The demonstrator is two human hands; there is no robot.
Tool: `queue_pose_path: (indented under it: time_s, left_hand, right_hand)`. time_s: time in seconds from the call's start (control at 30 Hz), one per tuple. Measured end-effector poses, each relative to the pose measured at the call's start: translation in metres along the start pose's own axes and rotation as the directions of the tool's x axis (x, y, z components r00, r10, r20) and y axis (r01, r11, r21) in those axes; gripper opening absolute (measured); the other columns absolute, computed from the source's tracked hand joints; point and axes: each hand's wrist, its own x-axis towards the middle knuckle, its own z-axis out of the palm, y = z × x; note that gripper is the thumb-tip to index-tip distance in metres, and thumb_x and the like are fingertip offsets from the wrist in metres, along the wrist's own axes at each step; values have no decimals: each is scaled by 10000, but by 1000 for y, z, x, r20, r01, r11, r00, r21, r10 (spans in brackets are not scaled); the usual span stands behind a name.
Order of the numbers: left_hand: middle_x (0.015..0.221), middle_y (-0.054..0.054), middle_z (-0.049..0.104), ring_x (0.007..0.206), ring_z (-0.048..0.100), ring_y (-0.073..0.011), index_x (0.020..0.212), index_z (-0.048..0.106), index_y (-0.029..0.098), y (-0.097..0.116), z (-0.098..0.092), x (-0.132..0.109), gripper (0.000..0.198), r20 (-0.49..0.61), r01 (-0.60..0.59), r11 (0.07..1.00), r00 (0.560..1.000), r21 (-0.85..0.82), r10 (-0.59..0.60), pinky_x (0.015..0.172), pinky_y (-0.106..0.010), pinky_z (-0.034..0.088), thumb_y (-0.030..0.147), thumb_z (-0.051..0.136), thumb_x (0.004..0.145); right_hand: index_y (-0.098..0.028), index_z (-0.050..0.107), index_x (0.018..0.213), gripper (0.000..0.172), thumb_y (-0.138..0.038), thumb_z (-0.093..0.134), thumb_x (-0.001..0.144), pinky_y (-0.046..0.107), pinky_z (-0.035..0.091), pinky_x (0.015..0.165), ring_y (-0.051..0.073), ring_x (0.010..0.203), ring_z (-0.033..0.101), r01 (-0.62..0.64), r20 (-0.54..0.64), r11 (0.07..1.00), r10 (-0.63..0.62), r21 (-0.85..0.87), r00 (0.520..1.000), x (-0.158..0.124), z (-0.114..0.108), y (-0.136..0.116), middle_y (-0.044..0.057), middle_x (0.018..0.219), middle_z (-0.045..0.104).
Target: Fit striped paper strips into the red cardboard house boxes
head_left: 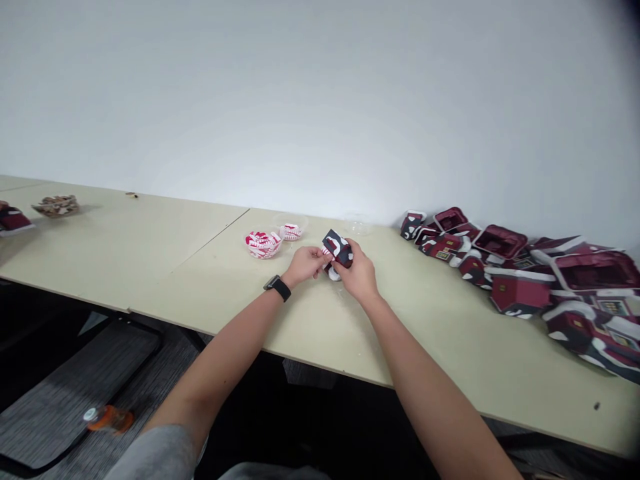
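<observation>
head view puts both my hands near the front edge of the tabletop (450, 347), around its middle. my left hand (305, 265), with a black smartwatch (278, 287) on its wrist, and my right hand (357, 270) are close together, curled rather than spread, and pinching a dark maroon printed paper piece (337, 248) between fingers and thumbs. the piece is held tilted up off the surface, with a white curved part showing below it; i can't tell exactly which fingers bear on it. holding it with both hands probably keeps it steady and in easy view. just beyond my left hand, near the back edge, are two red-and-white paper bundles (263, 244) and a clear plastic dish (356, 224) further right, close to the wall. a large heap of maroon house-shaped paper boxes (520, 280) sits at the right end, well apart from my hands, probably kept to one side so it stays out of the way. toward the far left corner lies a tray of brown scraps (56, 206), with a maroon paper piece (13, 220) at the edge of the view. below the tabletop, an orange bottle (107, 419) lies on the grey carpet (60, 380), out of reach of both hands.
</observation>
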Motion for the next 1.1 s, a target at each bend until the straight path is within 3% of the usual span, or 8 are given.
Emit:
queue_pose_path:
  time_s: [0.23, 0.37, 0.43, 0.53, 0.63, 0.7, 0.9, 1.1]
  left_hand:
    - [675, 45, 539, 636, 478, -126, 802, 535, 200, -5, -4, 6, 404, -228, -151, 964, 953, 217, 201, 614, -257, 319, 456, 845, 762]
    - [847, 23, 572, 752, 511, -139, 981, 543, 200, -6, -6, 7, 506, -289, -190, 962, 926, 196, 242, 709, -262, 386, 411, 909, 702]
    - [1052, -46, 641, 911, 587, -171, 1121, 568, 191, -7, -6, 8, 580, -265, -212, 966, 933, 145, 244, 799, -277, 438, 394, 912, 700]
    - [1274, -118, 666, 1122, 630, -232, 1279, 583, 188, -8, -7, 8, 633, -139, -214, 974, 965, 77, 223, 875, -305, 473, 397, 870, 756]
    - [1223, -121, 713, 1096, 659, -250, 1229, 648, 169, -10, -8, 8, 521, -9, -229, 971, 973, 74, 230, 901, -332, 491, 426, 816, 807]
    - [1162, -111, 735, 1035, 670, -250, 1162, 681, 161, -11, -8, 8, 481, 22, -244, 964, 970, 108, 243, 904, -342, 497, 451, 812, 802]
    - [1102, -97, 750, 978, 671, -254, 1112, 693, 166, -11, -10, 7, 473, 17, -254, 951, 967, 178, 255, 887, -345, 501, 501, 805, 798]
    - [1071, -88, 740, 918, 658, -232, 1096, 679, 165, -9, -11, 5, 514, 7, -213, 954, 976, 212, 217, 825, -321, 486, 532, 830, 768]
  right_hand:
    - [-231, 566, 1437, 638, -366, 736, 838, 478, 569, 912, 328, 1016, 726, -35, 20, 999, 35, 7, 999, 0, 0, 2, 123, 1222, 766]
    - [-229, 579, 1417, 638, -371, 752, 820, 477, 573, 908, 322, 995, 732, -58, 41, 998, 57, 26, 998, 1, -3, -1, 114, 1186, 778]
    - [-230, 582, 1410, 649, -377, 769, 806, 470, 576, 900, 319, 988, 734, -84, 55, 996, 82, 30, 995, 2, -4, -2, 105, 1163, 784]
    - [-230, 576, 1414, 666, -368, 782, 796, 459, 572, 912, 321, 1031, 732, -100, 79, 995, 97, 28, 992, 2, -5, -2, 106, 1194, 776]
    - [-222, 577, 1397, 638, -312, 761, 793, 451, 565, 928, 317, 1055, 727, -56, 115, 998, 54, 13, 992, 1, -5, 0, 114, 1222, 766]
    - [-218, 584, 1370, 605, -288, 742, 791, 448, 561, 933, 313, 1057, 722, -9, 132, 1000, 8, 6, 991, 1, -4, 2, 117, 1227, 760]
    - [-200, 576, 1356, 610, -412, 755, 813, 451, 561, 921, 310, 1044, 707, 9, 153, 1000, -13, 29, 988, 1, -2, 5, 129, 1215, 745]
    - [-173, 596, 1316, 590, -416, 756, 802, 483, 545, 986, 328, 1135, 676, 4, 169, 999, -10, 37, 986, 3, 1, 9, 157, 1252, 712]
